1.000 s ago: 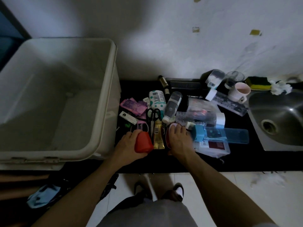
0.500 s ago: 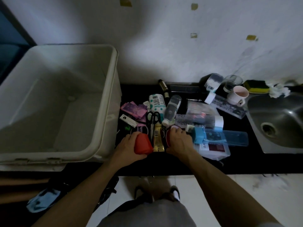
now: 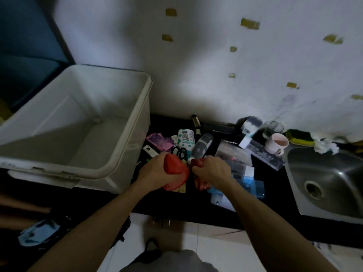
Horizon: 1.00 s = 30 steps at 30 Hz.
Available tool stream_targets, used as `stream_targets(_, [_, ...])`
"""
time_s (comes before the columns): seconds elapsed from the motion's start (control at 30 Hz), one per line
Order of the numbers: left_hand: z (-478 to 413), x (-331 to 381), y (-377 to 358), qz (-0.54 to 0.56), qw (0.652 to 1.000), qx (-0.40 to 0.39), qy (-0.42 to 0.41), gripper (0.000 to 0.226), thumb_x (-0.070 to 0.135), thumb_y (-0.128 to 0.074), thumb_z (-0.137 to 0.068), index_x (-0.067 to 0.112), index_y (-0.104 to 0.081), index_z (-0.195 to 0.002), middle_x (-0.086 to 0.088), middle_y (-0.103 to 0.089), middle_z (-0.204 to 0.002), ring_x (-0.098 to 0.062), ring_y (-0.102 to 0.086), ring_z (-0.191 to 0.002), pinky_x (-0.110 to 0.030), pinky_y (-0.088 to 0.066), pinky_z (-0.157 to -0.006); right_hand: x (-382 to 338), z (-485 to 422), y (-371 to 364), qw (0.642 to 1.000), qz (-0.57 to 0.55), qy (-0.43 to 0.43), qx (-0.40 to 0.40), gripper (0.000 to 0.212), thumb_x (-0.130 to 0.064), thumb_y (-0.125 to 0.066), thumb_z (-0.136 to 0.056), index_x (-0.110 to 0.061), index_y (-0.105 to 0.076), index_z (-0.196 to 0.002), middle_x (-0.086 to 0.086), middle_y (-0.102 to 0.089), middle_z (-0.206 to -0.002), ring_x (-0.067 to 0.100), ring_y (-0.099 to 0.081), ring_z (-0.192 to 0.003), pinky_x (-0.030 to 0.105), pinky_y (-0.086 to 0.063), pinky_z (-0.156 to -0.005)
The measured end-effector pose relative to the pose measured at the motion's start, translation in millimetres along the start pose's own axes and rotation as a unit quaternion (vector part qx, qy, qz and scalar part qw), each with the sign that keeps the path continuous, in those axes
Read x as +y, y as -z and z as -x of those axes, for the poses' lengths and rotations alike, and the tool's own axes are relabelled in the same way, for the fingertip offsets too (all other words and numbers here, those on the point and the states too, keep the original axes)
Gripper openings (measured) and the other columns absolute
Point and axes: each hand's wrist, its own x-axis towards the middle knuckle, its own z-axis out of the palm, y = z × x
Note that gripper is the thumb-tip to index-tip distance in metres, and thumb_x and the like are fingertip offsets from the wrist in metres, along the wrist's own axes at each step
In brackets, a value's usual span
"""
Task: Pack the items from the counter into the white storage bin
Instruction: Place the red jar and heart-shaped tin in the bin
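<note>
Red items [image 3: 175,171] in left hand [image 3: 155,174], right hand [image 3: 213,170]

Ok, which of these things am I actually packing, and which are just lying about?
For the job: white storage bin; red pouch in left hand; second red item in right hand; scissors, clear bottle, dotted bottle, pink packet on the counter.

Probably just lying about: sink, sponge, blue cloth on the floor.

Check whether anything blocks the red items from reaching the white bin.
Nothing visible does. The left hand grips the larger red item, the right hand the smaller red item; only the side wall of the white bin rises between, open on top.
</note>
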Motion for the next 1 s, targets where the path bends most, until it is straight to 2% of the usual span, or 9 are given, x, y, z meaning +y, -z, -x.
stream_targets(0.13, [5, 30, 15, 0.017, 0.999, 0.044, -0.006, 0.1, 0.081, -0.07, -0.04, 0.04, -0.044, -0.127, 0.017, -0.052, -0.11, -0.009, -0.056, -0.1, -0.03, -0.049, -0.087, 1, -9, 30, 0.998, -0.067, -0.006, 0.019, 0.039, -0.056, -0.058, -0.083, -0.02, -0.05, -0.07, 0.001, -0.06, -0.074, 0.023, -0.064, -0.075, 0.03, -0.051, -0.068])
stream_targets(0.23, [6, 48, 31, 0.032, 0.995, 0.094, -0.007, 0.1, 0.078, -0.074, -0.04, 0.039, -0.044, -0.127, 0.014, -0.056, -0.112, -0.01, -0.058, -0.099, -0.033, -0.052, -0.088, 2, -14, 40, 0.991, -0.123, -0.005, 0.051, 0.042, -0.061, -0.057, -0.08, -0.021, -0.059, -0.093, 0.001, -0.065, -0.083, 0.022, -0.064, -0.076, 0.033, -0.054, -0.072])
stream_targets(0.33, [3, 63, 47, 0.056, 0.991, 0.117, -0.015, 0.096, 0.07, -0.08, -0.047, 0.035, -0.044, -0.129, 0.011, -0.059, -0.115, -0.012, -0.061, -0.101, -0.039, -0.056, -0.087, 1, -14, 50, 0.984, -0.153, -0.013, 0.088, 0.047, -0.057, -0.059, -0.08, -0.016, -0.055, -0.104, 0.002, -0.061, -0.085, 0.022, -0.06, -0.076, 0.032, -0.049, -0.067])
stream_targets(0.43, [3, 82, 68, 0.063, 0.987, 0.142, -0.034, 0.088, 0.059, -0.084, -0.055, 0.033, -0.045, -0.129, 0.012, -0.059, -0.114, -0.01, -0.06, -0.101, -0.035, -0.054, -0.089, -4, -14, 58, 0.974, -0.199, -0.018, 0.108, 0.053, -0.059, -0.06, -0.079, -0.016, -0.055, -0.11, 0.002, -0.061, -0.088, 0.022, -0.061, -0.077, 0.033, -0.049, -0.068])
stream_targets(0.53, [5, 95, 95, 0.057, 0.982, 0.173, -0.051, 0.083, 0.056, -0.083, -0.06, 0.031, -0.047, -0.13, 0.011, -0.06, -0.113, -0.009, -0.061, -0.1, -0.027, -0.052, -0.086, -12, -17, 67, 0.966, -0.227, -0.012, 0.121, 0.049, -0.059, -0.059, -0.079, -0.018, -0.056, -0.105, -0.002, -0.06, -0.082, 0.016, -0.059, -0.07, 0.03, -0.048, -0.063])
stream_targets(0.6, [6, 98, 112, 0.064, 0.98, 0.183, -0.05, 0.084, 0.059, -0.082, -0.061, 0.031, -0.047, -0.131, 0.011, -0.062, -0.113, -0.01, -0.061, -0.1, -0.03, -0.054, -0.088, -21, -18, 73, 0.961, -0.24, -0.01, 0.134, 0.048, -0.059, -0.057, -0.079, -0.018, -0.058, -0.103, -0.003, -0.06, -0.079, 0.013, -0.057, -0.066, 0.028, -0.044, -0.058])
stream_targets(0.73, [7, 97, 142, 0.097, 0.97, 0.219, -0.039, 0.087, 0.061, -0.082, -0.059, 0.031, -0.048, -0.133, 0.01, -0.062, -0.115, -0.012, -0.061, -0.102, -0.034, -0.054, -0.092, -45, -22, 83, 0.947, -0.283, 0.018, 0.153, 0.04, -0.057, -0.057, -0.08, -0.02, -0.059, -0.094, -0.003, -0.065, -0.076, 0.015, -0.064, -0.065, 0.031, -0.054, -0.062])
stream_targets(0.87, [5, 89, 166, 0.109, 0.957, 0.265, -0.049, 0.092, 0.067, -0.08, -0.055, 0.032, -0.046, -0.134, 0.008, -0.06, -0.12, -0.013, -0.06, -0.107, -0.037, -0.053, -0.095, -77, -28, 90, 0.918, -0.35, 0.037, 0.184, 0.038, -0.049, -0.059, -0.087, -0.017, -0.059, -0.106, -0.001, -0.066, -0.083, 0.01, -0.062, -0.066, 0.025, -0.046, -0.053])
stream_targets(1.0, [-6, 70, 198, 0.168, 0.928, 0.332, -0.026, 0.079, 0.065, -0.082, -0.056, 0.038, -0.051, -0.123, 0.01, -0.062, -0.115, -0.012, -0.061, -0.104, -0.037, -0.053, -0.094, -118, -35, 100, 0.866, -0.445, 0.05, 0.222, 0.046, -0.046, -0.062, -0.089, -0.018, -0.053, -0.125, -0.006, -0.062, -0.098, -0.002, -0.055, -0.072, 0.014, -0.038, -0.054])
